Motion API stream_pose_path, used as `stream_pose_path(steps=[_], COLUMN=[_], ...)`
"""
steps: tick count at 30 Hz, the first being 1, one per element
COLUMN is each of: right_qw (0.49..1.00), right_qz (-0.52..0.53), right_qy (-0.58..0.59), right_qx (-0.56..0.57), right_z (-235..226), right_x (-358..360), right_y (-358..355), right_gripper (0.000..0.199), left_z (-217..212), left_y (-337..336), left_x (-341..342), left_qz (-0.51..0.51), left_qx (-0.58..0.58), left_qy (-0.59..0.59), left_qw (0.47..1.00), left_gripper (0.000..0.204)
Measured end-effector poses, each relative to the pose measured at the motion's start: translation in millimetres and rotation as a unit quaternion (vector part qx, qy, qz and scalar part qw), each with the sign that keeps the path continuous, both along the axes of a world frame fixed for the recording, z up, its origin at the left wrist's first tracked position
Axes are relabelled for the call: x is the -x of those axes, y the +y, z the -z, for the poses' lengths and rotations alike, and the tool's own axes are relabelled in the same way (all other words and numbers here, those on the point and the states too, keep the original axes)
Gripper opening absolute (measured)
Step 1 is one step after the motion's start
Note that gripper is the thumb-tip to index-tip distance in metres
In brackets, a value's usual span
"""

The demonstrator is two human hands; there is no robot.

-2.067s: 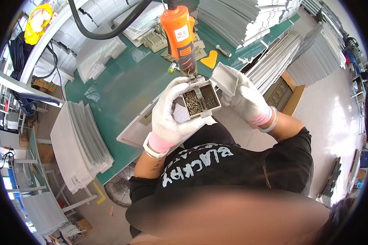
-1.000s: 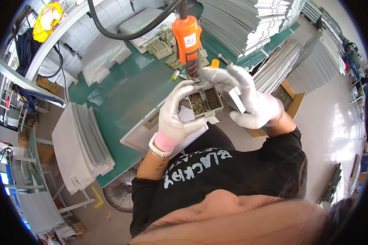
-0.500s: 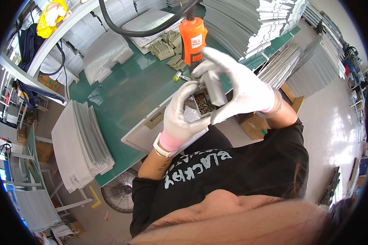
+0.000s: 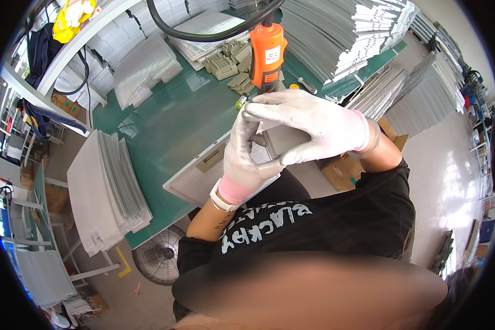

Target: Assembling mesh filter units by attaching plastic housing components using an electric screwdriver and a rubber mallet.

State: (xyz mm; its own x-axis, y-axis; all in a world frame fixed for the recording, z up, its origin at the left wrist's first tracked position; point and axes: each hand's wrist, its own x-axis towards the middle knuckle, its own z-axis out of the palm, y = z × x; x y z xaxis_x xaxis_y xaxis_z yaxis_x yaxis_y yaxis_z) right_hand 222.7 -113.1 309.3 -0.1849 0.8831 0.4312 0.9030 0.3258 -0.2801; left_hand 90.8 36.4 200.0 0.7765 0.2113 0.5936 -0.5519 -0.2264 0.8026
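Note:
My left hand and my right hand, both in whitish gloves with pink cuffs, meet near the bench's front edge. Partly covered by them is a plain grey block-like piece; the right fingers and thumb curve around it. Left fingers are bent, their tips hidden behind the right hand, so what they grip does not show. Below and beside the left hand lies a white-framed mesh panel with a beige recessed handle. An orange power screwdriver hangs upright just beyond the right fingers.
Beige plastic parts lie on the green bench. Tall stacks of metal panels stand at the back right, and another stack at the left. A black cable loops overhead. Below are a floor fan and a cardboard box.
My right hand has turned and its fingers have come over the left fingertips. The grey piece is more covered, and the small box of screws seen beneath it before is now hidden.

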Motion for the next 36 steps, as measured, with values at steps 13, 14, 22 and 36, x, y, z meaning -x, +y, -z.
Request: stream_pose_path(steps=[13,14,22,36], right_qw=[0.94,0.919,0.873,0.847], right_qz=[-0.036,-0.007,0.007,0.02], right_qy=[0.331,0.388,0.483,0.501], right_qx=[-0.076,-0.073,-0.072,-0.176], right_z=[42.6,42.3,75.5,105.7], right_x=[12.6,19.4,17.7,29.7], right_y=[-4.9,-5.4,-10.0,-0.4], right_gripper=[0.081,0.081,0.107,0.108], left_z=[-6.2,-4.2,-19.8,1.6], left_y=[-9.4,-10.1,-2.0,-16.4], left_x=[0.5,0.2,-2.1,0.6], left_qz=[-0.019,-0.02,-0.074,-0.146], left_qx=[-0.038,-0.038,-0.219,-0.202], left_qy=[-0.072,-0.072,-0.139,-0.115], left_qw=[0.996,0.996,0.963,0.962], left_gripper=[0.105,0.105,0.069,0.084])
